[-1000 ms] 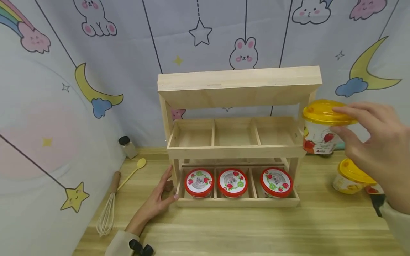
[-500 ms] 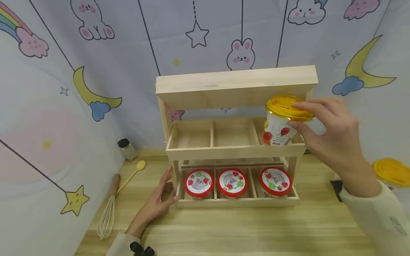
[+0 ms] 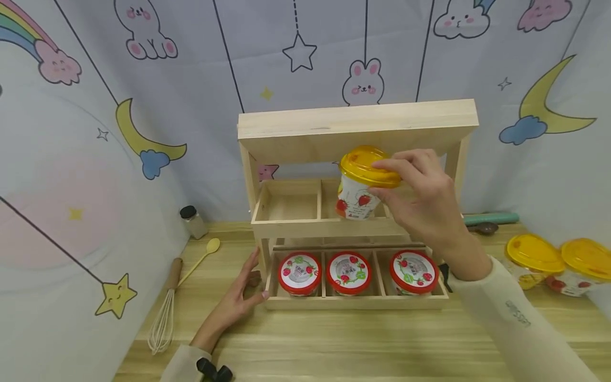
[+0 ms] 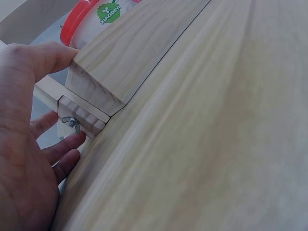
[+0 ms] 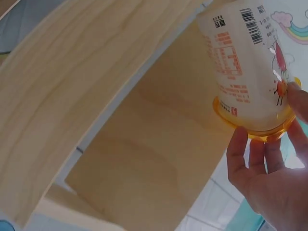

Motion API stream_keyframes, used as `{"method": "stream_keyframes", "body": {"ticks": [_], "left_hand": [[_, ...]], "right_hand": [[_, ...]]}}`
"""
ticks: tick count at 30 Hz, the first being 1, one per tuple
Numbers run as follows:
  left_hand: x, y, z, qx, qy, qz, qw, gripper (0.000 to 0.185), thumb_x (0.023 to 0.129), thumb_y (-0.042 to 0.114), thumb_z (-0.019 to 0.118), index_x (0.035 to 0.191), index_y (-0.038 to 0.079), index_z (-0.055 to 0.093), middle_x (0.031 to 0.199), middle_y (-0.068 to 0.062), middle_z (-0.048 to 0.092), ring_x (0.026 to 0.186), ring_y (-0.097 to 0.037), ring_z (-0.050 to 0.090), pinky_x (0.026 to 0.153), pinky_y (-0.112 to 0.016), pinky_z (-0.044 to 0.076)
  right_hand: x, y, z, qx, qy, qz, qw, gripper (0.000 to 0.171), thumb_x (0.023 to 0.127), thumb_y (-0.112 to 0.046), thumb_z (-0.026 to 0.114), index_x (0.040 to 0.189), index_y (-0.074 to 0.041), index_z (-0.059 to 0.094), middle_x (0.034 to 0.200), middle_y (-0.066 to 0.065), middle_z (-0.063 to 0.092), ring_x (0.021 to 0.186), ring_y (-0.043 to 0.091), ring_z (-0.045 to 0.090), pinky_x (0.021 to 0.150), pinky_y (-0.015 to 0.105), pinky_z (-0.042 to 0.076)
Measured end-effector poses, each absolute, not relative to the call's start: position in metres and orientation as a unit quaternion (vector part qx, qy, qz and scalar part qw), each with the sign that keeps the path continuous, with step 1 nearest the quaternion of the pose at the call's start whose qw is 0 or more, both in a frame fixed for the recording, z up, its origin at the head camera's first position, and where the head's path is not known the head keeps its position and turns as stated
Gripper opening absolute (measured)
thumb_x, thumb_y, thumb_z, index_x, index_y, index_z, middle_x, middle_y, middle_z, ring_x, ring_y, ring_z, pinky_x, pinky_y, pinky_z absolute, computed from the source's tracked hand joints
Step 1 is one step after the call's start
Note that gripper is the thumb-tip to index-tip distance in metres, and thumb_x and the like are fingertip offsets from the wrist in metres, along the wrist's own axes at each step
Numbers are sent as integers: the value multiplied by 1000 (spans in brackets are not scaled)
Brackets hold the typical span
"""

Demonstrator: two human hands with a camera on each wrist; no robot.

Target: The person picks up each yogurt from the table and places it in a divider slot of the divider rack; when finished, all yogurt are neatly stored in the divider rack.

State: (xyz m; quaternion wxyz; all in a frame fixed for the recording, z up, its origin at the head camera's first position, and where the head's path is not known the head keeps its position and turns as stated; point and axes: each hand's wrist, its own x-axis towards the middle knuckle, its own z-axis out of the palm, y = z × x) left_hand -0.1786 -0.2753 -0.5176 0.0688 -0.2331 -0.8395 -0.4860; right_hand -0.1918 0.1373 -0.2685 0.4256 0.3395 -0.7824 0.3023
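Yellow-lidded cup [image 3: 357, 199], pinched in my right grip [image 3: 427, 196], has moved left, seemingly now lined up with the upper middle compartment [image 3: 329, 199] of the rack [image 3: 358, 115], which my relaxed left grip [image 3: 234, 305] touches.

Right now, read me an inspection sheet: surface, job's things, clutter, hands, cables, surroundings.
Surface: wooden tabletop bearing a wooden rack.
Job's things: yellow-lidded cup held at the upper tier; three red-lidded tubs in the lower tier; two more yellow-lidded cups at right.
Clutter: whisk, yellow spoon and black-capped jar at left; teal rod, back right.
Hands: right hand grips the held cup; left hand touches the rack's side.
Cables: nothing seen.
Surroundings: printed backdrop.
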Motion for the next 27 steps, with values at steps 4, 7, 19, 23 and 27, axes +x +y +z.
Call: {"method": "stream_keyframes", "body": {"ticks": [4,7,19,23,27], "left_hand": [[-179,-277,-518,-230,-840,-488,64,102,97,9,76,175,23,11,167,-29,36,133,-38,61,113,-43,50],[-179,-278,-517,-231,-839,-489,65,102,97,9,76,175,23,12,167,-29,36,134,-40,60,112,-42,50],[-178,-277,-516,-227,-840,-488,68,101,96,10,77,174,22,14,170,-32,31,136,-48,56,111,-48,51],[-178,-276,-516,-236,-835,-492,70,101,96,8,76,174,20,14,169,-32,31,136,-47,56,111,-42,51],[-178,-276,-516,-239,-834,-492,70,101,96,8,76,174,20,13,169,-31,32,136,-47,56,111,-39,50]], "right_hand": [[-198,119,-268,359,-776,307,418,38,84,-2,90,119,0,77,113,21,68,112,39,55,90,36,46],[-203,103,-265,373,-772,316,406,36,86,-6,90,119,-1,77,114,20,68,113,38,54,89,35,46],[-224,52,-265,406,-771,322,370,32,89,-12,88,118,-3,76,115,19,67,113,36,53,89,42,52],[-229,45,-268,407,-774,311,372,32,90,-12,88,118,-3,76,115,19,67,113,37,53,90,43,52],[-230,37,-272,408,-785,295,361,30,91,-12,87,118,-3,76,115,19,67,112,36,53,90,44,52]]}}
